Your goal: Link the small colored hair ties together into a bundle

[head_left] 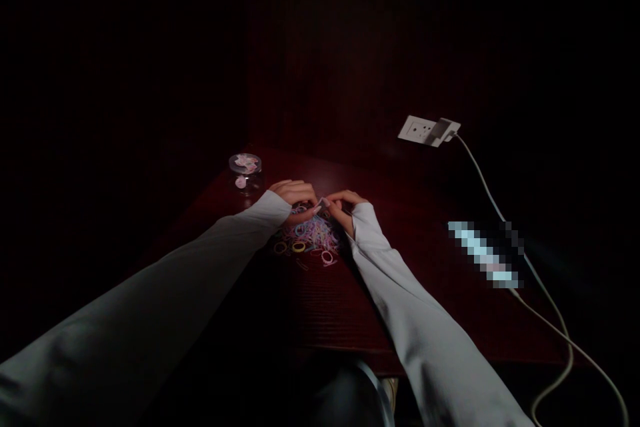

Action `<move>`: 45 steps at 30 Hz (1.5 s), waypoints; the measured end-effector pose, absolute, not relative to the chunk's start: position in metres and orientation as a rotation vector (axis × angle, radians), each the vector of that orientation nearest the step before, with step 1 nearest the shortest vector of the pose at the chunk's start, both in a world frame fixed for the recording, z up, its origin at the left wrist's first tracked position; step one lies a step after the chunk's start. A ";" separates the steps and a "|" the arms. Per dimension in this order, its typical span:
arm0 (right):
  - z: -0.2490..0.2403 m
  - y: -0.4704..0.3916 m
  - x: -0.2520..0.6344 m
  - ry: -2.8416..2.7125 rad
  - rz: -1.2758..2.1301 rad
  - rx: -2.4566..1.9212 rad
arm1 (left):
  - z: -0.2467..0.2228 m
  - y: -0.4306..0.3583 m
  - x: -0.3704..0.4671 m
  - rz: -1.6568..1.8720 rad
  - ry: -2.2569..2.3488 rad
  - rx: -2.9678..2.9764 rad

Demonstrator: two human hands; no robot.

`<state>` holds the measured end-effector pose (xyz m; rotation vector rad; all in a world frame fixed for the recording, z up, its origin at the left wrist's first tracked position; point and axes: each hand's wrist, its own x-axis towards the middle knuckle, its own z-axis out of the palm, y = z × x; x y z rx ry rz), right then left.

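Observation:
A pile of small colourful hair ties (313, 235) in pink, blue, purple and yellow lies on the dark red wooden table. Over its far side, my left hand (296, 197) and my right hand (345, 205) meet fingertip to fingertip. Pinched between them is a small pale band-like piece (323, 203), too small and dim to name for certain. Both hands are closed at the fingertips. A yellow hair tie (299, 247) and a pink one (327, 257) lie at the pile's near edge.
To the left stands a clear jar (245, 173) with a pink pattern on its lid. A pixelated phone-like object (485, 255) lies at the right, joined to a white cable (545, 325). A charger (443, 131) sits in the wall socket (416, 130). The surroundings are very dark.

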<state>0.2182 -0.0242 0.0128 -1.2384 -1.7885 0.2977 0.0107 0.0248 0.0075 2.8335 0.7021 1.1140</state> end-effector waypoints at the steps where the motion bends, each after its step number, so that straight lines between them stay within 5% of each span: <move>1: 0.013 -0.025 0.218 -1.791 0.301 -1.234 | 0.005 0.026 0.012 1.133 0.715 2.829; 8: 0.018 -0.032 0.221 -1.697 0.453 -1.190 | -0.002 0.034 0.014 1.158 0.709 2.828; 45: 0.025 -0.041 0.221 -1.890 0.037 -1.351 | 0.006 0.035 0.010 1.154 0.702 2.876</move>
